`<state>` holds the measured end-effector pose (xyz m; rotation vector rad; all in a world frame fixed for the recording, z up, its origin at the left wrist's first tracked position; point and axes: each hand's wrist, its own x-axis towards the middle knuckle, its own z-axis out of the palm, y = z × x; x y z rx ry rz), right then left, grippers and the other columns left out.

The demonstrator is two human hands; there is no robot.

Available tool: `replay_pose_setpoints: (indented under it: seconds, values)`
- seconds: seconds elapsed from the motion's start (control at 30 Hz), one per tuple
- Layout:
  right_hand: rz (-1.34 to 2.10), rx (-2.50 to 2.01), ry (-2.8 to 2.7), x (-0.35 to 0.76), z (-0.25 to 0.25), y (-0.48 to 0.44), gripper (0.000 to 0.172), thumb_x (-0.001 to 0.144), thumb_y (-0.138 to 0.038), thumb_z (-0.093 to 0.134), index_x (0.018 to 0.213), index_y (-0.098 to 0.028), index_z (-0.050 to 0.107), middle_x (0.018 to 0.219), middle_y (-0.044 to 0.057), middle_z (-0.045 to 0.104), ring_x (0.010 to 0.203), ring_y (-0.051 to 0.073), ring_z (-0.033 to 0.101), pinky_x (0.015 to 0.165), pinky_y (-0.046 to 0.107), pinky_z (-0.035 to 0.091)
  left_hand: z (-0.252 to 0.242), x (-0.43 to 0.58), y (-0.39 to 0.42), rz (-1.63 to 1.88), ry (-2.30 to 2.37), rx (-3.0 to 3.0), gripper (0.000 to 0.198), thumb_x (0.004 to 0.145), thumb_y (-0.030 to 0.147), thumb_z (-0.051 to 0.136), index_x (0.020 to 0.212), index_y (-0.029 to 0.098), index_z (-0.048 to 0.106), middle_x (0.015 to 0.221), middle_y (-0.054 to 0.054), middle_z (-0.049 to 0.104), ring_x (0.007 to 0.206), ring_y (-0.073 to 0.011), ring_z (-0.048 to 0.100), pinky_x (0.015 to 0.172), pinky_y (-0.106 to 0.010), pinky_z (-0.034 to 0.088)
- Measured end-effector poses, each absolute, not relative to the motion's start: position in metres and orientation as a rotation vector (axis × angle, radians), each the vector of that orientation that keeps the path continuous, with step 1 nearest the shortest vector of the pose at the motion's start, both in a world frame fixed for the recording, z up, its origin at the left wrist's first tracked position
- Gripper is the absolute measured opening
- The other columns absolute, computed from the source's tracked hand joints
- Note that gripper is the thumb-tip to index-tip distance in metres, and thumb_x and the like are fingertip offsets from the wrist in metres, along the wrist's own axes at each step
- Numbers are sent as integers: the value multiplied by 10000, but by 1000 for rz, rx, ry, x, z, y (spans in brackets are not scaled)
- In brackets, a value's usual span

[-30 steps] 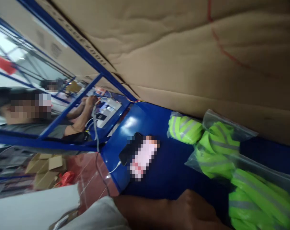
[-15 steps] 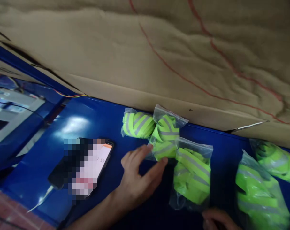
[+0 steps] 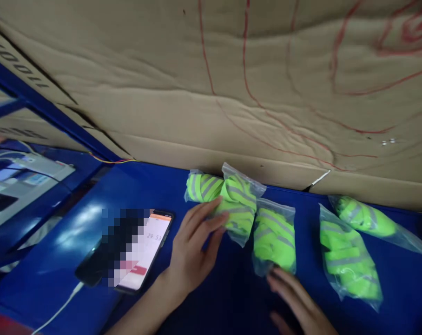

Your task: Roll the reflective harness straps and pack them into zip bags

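Several clear zip bags hold bundled yellow-green straps with grey reflective stripes. My left hand (image 3: 195,244) has its thumb and fingertips closed at the left edge of one bagged reflective strap (image 3: 237,209), which lies tilted. Just right of it is a second bagged strap (image 3: 275,235). At this bag's lower edge are the fingertips of my right hand (image 3: 294,298), stretched out with the thumb apart. Behind my left fingers, a third bag (image 3: 204,187) lies against the cardboard. Two more bags, a nearer one (image 3: 352,260) and a farther one (image 3: 366,216), lie to the right.
A lit phone (image 3: 144,251) and a dark device (image 3: 92,265) with a white cable (image 3: 57,304) lie left, partly pixelated. A cardboard wall (image 3: 162,121) with red lines rises behind the blue tabletop (image 3: 155,186). Far left are a pale power strip (image 3: 47,165) and cables.
My left hand has closed its fingers at the middle bag's left edge, and that bag has turned slightly. My right hand has come up to the neighbouring bag's lower edge. The view has shifted.
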<state>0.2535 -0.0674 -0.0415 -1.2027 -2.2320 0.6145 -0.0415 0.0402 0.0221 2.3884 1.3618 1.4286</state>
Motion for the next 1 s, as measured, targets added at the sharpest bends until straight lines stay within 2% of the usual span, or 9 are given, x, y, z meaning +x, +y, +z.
replay_pose_setpoints:
  seconds: [0.07, 0.2, 0.3, 0.43, 0.63, 0.73, 0.8, 0.9, 1.0]
  values:
    - [711, -1392, -1968, 247, -40, -56, 666, 1006, -302, 663, 1640, -357, 464, 1391, 102, 741, 1096, 222, 808, 895, 272, 694, 29, -41, 36, 1554, 1276, 1998, 268, 1012, 151, 654, 1260, 235, 710, 1358, -89, 755, 1253, -208, 728, 1070, -339, 601]
    - [906, -1381, -1545, 227, -38, -28, 467, 1058, -403, 608, 1513, -313, 553, 1402, 124, 691, 1208, 217, 746, 899, 304, 679, 29, -33, 38, 1432, 1134, 1127, 241, 995, 438, 702, 1059, 208, 731, 899, -11, 754, 756, -123, 703, 662, -198, 558]
    - [982, -1222, -1324, 220, -37, -17, 344, 1071, -463, 591, 1367, -287, 587, 972, 28, 726, 762, 143, 715, 713, 274, 644, 21, -23, 42, 1209, 1154, 821, 364, 861, 522, 787, 868, 173, 685, 652, 44, 572, 545, -94, 529, 502, -195, 457]
    - [1092, -1250, -1329, 227, -30, -17, 236, 1026, -454, 691, 980, -228, 645, 664, -34, 633, 552, 111, 608, 546, 234, 519, 7, -12, 41, 1063, 1196, 747, 288, 866, 417, 732, 769, 160, 647, 608, 42, 517, 512, -87, 473, 437, -188, 370]
    - [1387, -1195, -1274, 239, -27, -7, 283, 985, -469, 752, 1107, -226, 672, 713, -26, 724, 601, 144, 704, 617, 285, 613, -7, -11, 45, 1107, 1210, 778, 317, 1011, 465, 571, 853, 190, 571, 717, 20, 539, 612, -117, 540, 562, -237, 485]
    - [1458, -1237, -1295, 242, -27, -3, 260, 975, -446, 768, 1023, -198, 710, 710, 2, 753, 575, 148, 704, 575, 280, 616, -13, -18, 41, 1343, 1334, 1294, 438, 1050, 595, 513, 1128, 177, 619, 1097, -90, 687, 985, -197, 674, 887, -359, 580]
    - [1444, -1216, -1274, 241, -25, -3, 259, 963, -449, 783, 972, -202, 705, 667, -9, 740, 531, 143, 686, 513, 261, 591, -15, -20, 31, 1546, 1319, 1883, 519, 1037, 635, 535, 1305, 196, 604, 1366, -144, 639, 1240, -260, 632, 1076, -449, 516]
    - [1392, -1213, -1348, 238, -19, -7, 308, 939, -485, 804, 864, -213, 679, 622, -21, 717, 491, 129, 657, 485, 248, 568, -13, -11, 9, 1501, 1146, 2590, 428, 961, 595, 692, 1237, 267, 678, 1273, -98, 680, 1175, -281, 653, 1072, -499, 472]
    - [1302, -1207, -1523, 234, -14, -12, 338, 931, -506, 806, 811, -223, 667, 669, -12, 727, 542, 121, 671, 542, 252, 579, -7, 6, -4, 1018, 1113, 2590, 305, 973, 517, 692, 1116, 249, 714, 1126, -58, 709, 1087, -275, 677, 1062, -547, 472]
